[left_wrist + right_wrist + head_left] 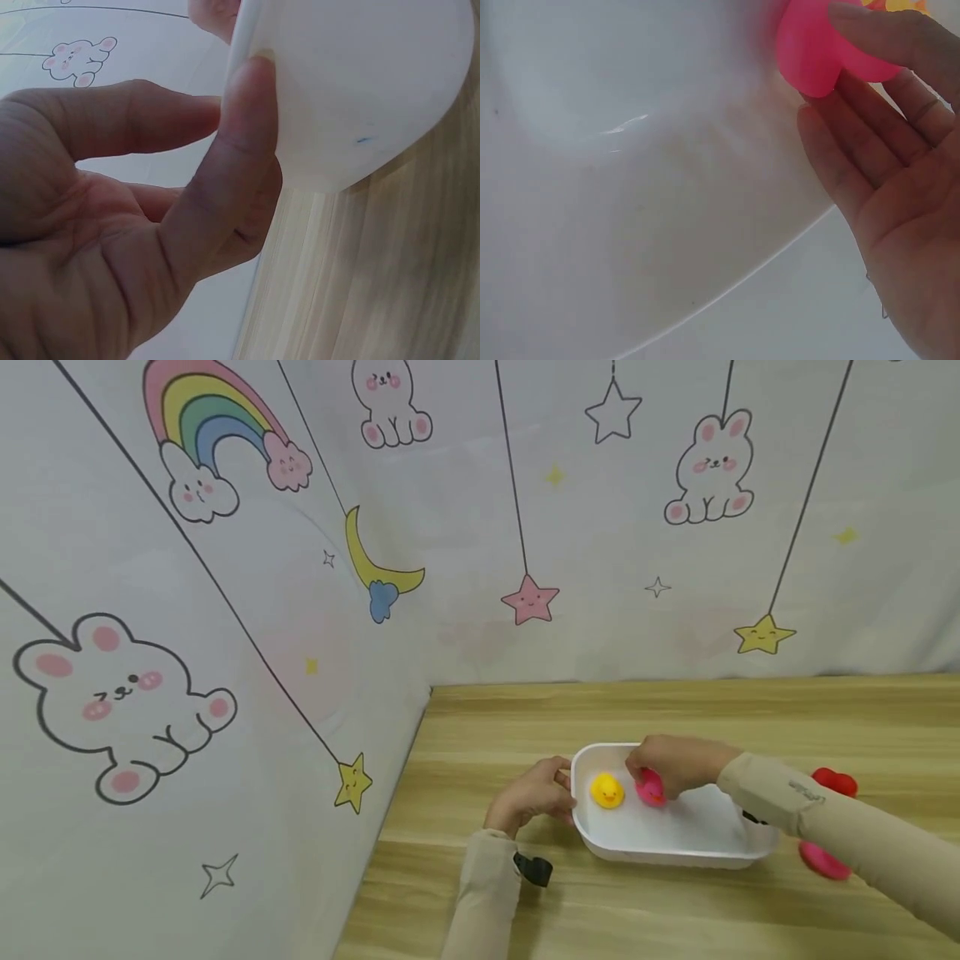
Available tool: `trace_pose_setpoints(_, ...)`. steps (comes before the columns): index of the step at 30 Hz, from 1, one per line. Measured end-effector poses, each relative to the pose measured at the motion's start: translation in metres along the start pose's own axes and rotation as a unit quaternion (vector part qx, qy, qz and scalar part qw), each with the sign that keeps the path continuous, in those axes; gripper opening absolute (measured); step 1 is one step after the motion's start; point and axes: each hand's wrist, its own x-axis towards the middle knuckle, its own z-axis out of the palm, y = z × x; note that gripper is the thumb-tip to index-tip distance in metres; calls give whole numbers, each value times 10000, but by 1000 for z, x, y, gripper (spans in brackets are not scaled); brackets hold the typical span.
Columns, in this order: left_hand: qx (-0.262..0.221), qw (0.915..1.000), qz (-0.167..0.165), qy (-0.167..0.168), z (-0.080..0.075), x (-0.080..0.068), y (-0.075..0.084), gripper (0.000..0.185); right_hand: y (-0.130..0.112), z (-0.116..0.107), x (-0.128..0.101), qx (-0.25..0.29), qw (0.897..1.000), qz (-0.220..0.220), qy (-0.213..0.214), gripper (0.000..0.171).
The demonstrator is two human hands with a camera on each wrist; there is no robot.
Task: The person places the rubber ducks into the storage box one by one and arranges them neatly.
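Observation:
A white plastic tub (675,831) stands on the wooden table, with a yellow rubber duck (607,791) inside near its left end. My left hand (534,795) grips the tub's left end; in the left wrist view its fingers (251,105) lie against the rim and outer wall. Inside the tub, my right hand (678,762) holds a pink rubber duck (651,788) beside the yellow one. The right wrist view shows the thumb on top of the pink duck (814,49) and the other fingers beneath and beside it.
To the right of the tub, partly covered by the right forearm, are a red object (835,782) and a pink object (823,860). A white cloth with printed rabbits and stars (531,600) hangs behind and left of the table (495,718).

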Motion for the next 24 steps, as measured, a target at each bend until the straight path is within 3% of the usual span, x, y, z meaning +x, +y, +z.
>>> trace_pose_setpoints(5,17,10000,17,19,2,0,0,59,-2,2,-2,-245,9997,-70,41,39)
trace_pose_setpoints(12,-5,10000,32,-16,5,-1,-1,60,-4,0,-9,-149,9998,90,-31,38)
trace_pose_setpoints(17,49,10000,45,23,5,-1,-2,59,-7,-19,-24,-20,9998,101,181,48)
trace_pose_setpoints(24,95,9999,58,-17,3,0,-3,59,-2,-41,-59,599,9965,-30,587,58)
